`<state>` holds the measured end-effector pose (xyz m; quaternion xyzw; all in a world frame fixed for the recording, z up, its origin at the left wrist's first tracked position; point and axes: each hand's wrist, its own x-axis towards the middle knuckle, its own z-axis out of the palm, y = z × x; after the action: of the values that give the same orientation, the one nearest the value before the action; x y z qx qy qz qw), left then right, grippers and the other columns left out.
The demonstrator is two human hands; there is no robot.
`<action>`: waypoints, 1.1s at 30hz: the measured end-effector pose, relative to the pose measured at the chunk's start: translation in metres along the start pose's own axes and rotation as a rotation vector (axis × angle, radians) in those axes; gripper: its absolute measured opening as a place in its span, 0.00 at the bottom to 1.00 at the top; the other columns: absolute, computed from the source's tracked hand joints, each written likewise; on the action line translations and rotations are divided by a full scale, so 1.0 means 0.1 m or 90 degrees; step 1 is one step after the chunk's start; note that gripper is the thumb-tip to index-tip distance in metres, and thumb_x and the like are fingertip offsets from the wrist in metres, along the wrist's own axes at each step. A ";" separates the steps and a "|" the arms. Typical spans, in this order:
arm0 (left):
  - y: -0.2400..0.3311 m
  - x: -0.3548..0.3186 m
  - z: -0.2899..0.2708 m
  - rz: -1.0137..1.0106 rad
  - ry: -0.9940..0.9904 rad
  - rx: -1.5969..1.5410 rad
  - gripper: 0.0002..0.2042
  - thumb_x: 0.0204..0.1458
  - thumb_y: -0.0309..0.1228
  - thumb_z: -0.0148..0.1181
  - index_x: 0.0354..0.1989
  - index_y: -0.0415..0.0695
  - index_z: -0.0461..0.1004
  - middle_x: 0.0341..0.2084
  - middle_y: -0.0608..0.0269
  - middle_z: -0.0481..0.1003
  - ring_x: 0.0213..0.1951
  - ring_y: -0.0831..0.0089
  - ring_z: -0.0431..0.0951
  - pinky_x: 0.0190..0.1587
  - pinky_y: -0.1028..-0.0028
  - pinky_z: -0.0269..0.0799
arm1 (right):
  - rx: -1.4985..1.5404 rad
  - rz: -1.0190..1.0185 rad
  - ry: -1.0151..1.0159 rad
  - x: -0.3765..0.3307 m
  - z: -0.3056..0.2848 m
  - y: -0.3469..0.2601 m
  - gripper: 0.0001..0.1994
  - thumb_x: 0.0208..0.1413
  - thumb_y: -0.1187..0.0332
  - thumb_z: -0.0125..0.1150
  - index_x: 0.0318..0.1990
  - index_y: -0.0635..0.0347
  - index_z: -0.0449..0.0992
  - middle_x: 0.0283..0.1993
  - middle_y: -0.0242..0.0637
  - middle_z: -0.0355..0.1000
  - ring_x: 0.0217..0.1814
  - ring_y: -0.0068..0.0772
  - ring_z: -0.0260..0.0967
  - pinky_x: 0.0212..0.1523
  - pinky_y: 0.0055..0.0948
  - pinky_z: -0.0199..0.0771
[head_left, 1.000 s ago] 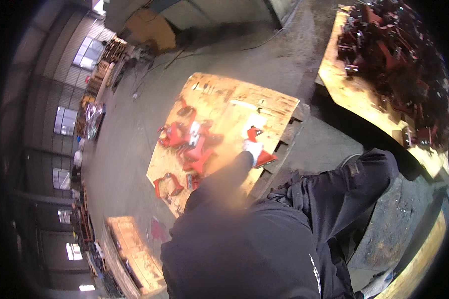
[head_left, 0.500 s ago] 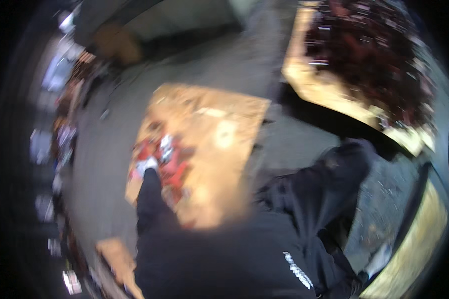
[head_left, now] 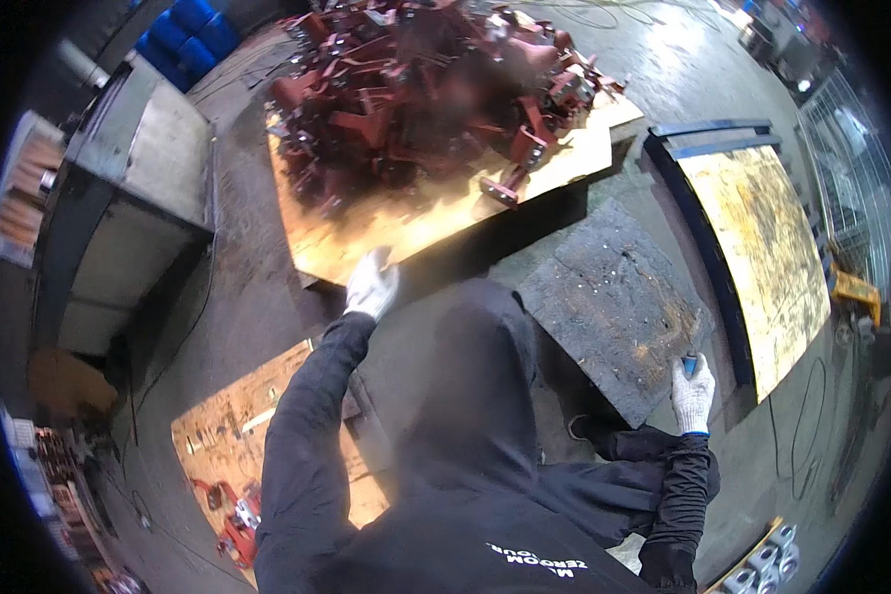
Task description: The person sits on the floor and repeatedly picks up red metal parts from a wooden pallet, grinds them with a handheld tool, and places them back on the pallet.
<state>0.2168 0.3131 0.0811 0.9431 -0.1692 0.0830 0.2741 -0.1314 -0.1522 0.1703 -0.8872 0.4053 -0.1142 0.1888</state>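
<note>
My left hand (head_left: pixel 372 287), in a white glove, is at the front edge of a wooden board (head_left: pixel 337 249). Its thumb stands apart from the fingers and nothing shows in it. On that board lies a large heap of dark red metal brackets (head_left: pixel 406 109); one bracket (head_left: pixel 506 188) lies near the front edge. My right hand (head_left: pixel 693 398), also white-gloved, is out to the right beside a dark flat plate (head_left: pixel 614 297). It is closed around a small blue-and-black tool (head_left: pixel 690 363) whose kind I cannot make out.
A lower wooden board (head_left: pixel 218 421) with a few red parts (head_left: pixel 238 525) lies to my left. At right stands a wood-topped pallet (head_left: pixel 752 247) with a dark frame. A grey metal cabinet (head_left: pixel 119 208) is at far left, blue drums (head_left: pixel 188 40) behind it. Cables lie on the floor.
The view has swung so the heap of brackets sits ahead of me. My left hand has gone from the red parts on the lower board to the heaped board's edge. The earlier frame is blurred.
</note>
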 end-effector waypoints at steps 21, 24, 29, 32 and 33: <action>1.26 2.13 2.49 0.290 -0.344 0.233 0.30 0.40 0.50 0.68 0.48 0.42 0.71 0.50 0.46 0.72 0.52 0.52 0.73 0.54 0.58 0.69 | 0.023 0.142 -0.074 0.42 0.10 -0.15 0.10 0.52 0.69 0.64 0.39 0.62 0.75 0.30 0.48 0.76 0.33 0.49 0.77 0.34 0.36 0.74; 1.08 2.14 2.46 0.355 -0.341 0.218 0.16 0.48 0.41 0.64 0.41 0.44 0.75 0.44 0.47 0.76 0.45 0.54 0.77 0.48 0.58 0.71 | 0.060 0.113 -0.055 0.43 0.09 -0.17 0.09 0.52 0.69 0.65 0.38 0.62 0.74 0.28 0.44 0.74 0.28 0.40 0.72 0.33 0.34 0.72; 1.38 2.30 2.22 0.323 -0.379 0.115 0.11 0.49 0.39 0.62 0.33 0.43 0.76 0.33 0.46 0.78 0.36 0.52 0.79 0.41 0.58 0.74 | 0.065 0.110 -0.061 0.44 0.01 -0.27 0.11 0.51 0.66 0.65 0.39 0.59 0.75 0.32 0.47 0.77 0.37 0.52 0.77 0.38 0.39 0.75; 1.73 2.36 2.05 -0.049 -0.457 -0.373 0.13 0.50 0.30 0.65 0.42 0.40 0.74 0.35 0.61 0.78 0.36 0.69 0.78 0.40 0.66 0.73 | 0.077 0.090 -0.045 0.38 -0.08 -0.25 0.12 0.51 0.63 0.65 0.40 0.58 0.74 0.31 0.47 0.77 0.36 0.52 0.76 0.38 0.40 0.74; 1.84 2.34 2.01 -0.182 -0.434 -0.560 0.13 0.52 0.29 0.64 0.44 0.40 0.73 0.36 0.64 0.77 0.37 0.72 0.77 0.40 0.66 0.73 | 0.081 0.091 -0.048 0.38 -0.10 -0.26 0.13 0.51 0.63 0.65 0.40 0.58 0.74 0.31 0.47 0.77 0.35 0.52 0.76 0.37 0.40 0.74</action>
<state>0.3797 -0.0057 0.0612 0.7272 -0.1371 -0.3418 0.5793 -0.0927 -0.1680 0.1920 -0.8460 0.4517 -0.0925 0.2677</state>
